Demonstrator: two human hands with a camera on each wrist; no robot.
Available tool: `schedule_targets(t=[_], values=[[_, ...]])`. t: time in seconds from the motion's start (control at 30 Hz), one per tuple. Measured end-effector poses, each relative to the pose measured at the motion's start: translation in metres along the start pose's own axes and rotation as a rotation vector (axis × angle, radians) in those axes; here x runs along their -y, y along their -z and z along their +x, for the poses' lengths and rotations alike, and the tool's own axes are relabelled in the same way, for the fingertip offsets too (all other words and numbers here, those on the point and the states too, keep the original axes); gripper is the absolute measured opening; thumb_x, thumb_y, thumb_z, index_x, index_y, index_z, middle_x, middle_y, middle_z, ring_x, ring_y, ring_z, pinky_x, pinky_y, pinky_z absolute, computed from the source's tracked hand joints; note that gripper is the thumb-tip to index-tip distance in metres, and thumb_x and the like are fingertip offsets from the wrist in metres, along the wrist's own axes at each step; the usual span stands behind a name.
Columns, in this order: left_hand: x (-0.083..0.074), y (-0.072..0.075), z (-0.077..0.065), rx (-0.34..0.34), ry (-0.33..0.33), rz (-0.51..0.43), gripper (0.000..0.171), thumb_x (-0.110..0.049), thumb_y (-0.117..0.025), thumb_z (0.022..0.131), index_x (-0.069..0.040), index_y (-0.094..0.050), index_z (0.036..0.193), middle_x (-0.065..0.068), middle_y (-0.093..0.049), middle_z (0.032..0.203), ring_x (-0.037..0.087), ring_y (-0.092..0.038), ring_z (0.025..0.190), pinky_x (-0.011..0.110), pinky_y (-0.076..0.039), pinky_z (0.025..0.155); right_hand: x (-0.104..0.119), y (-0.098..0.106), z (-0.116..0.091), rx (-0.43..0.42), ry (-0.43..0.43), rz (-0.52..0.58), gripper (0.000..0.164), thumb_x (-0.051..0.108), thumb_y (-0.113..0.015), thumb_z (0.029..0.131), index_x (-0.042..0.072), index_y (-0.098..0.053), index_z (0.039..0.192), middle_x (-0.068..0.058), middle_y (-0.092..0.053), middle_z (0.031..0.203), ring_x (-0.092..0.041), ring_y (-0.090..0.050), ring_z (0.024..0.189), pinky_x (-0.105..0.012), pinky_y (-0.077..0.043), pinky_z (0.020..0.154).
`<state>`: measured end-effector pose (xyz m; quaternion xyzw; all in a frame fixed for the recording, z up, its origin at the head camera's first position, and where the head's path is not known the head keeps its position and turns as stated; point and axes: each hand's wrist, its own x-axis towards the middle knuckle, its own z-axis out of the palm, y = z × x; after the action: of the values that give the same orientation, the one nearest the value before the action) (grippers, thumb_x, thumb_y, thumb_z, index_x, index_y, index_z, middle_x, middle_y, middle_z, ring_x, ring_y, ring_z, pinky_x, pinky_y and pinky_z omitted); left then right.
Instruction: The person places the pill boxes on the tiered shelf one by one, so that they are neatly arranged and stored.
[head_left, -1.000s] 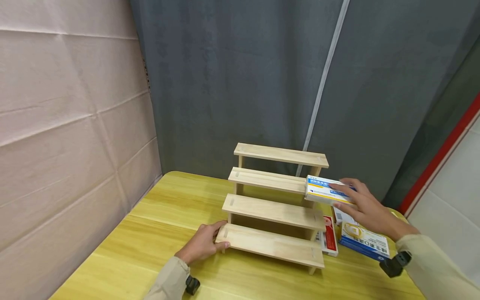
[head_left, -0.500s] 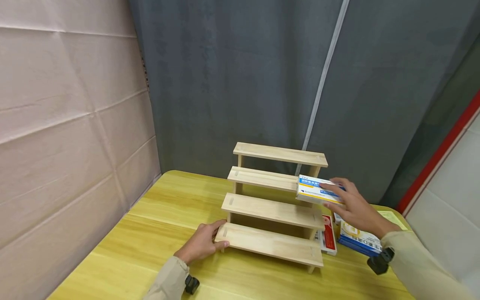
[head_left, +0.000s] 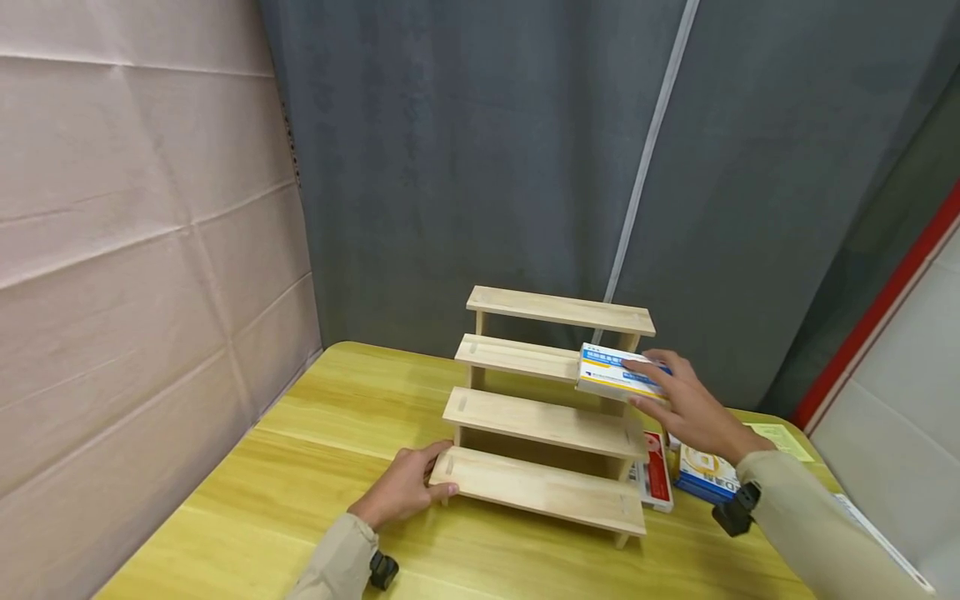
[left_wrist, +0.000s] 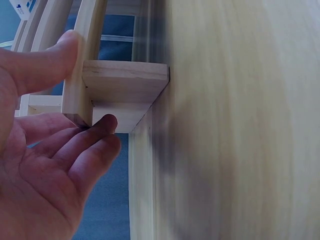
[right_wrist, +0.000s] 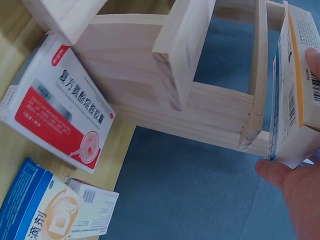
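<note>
A four-tier wooden step shelf (head_left: 540,417) stands on the table. My left hand (head_left: 408,483) grips the left end of its lowest board, thumb on top and fingers beneath; the left wrist view shows this hand (left_wrist: 55,150) around the board end. My right hand (head_left: 690,408) holds a white medicine box (head_left: 611,371) with blue and yellow bands, lying flat over the right part of the second board from the top. In the right wrist view the medicine box (right_wrist: 295,90) is close to a board edge; whether it touches is unclear.
Right of the shelf lie a red-and-white medicine box (right_wrist: 65,110) and a blue-and-white box (right_wrist: 40,205), with a smaller white box (right_wrist: 95,207) beside them. A yellowish paper (head_left: 780,440) lies behind. A grey curtain (head_left: 450,167) hangs behind the table.
My right hand has carried the medicine box leftward, from the shelf's right end to above the second board from the top. The left hand stays on the lowest board.
</note>
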<state>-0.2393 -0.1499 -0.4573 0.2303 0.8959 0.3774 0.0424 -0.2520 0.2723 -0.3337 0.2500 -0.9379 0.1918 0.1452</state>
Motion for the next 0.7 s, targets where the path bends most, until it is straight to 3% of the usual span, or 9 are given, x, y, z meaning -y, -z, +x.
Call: schedule_targets(t=[0.7], values=[[-0.001,0.001,0.000,-0.001,0.001,0.004,0.073,-0.025,-0.075,0.092,0.006,-0.041,0.149,0.026,-0.059,0.140,0.036,-0.064,0.125,0.043,-0.058,0.101,0.021,-0.008,0.042,-0.016,0.058,-0.006,0.049,0.029,-0.062,0.101,0.015,-0.051,0.146,-0.027,-0.038,0.151,-0.047,-0.036,0.138,-0.074,-0.040,0.105]])
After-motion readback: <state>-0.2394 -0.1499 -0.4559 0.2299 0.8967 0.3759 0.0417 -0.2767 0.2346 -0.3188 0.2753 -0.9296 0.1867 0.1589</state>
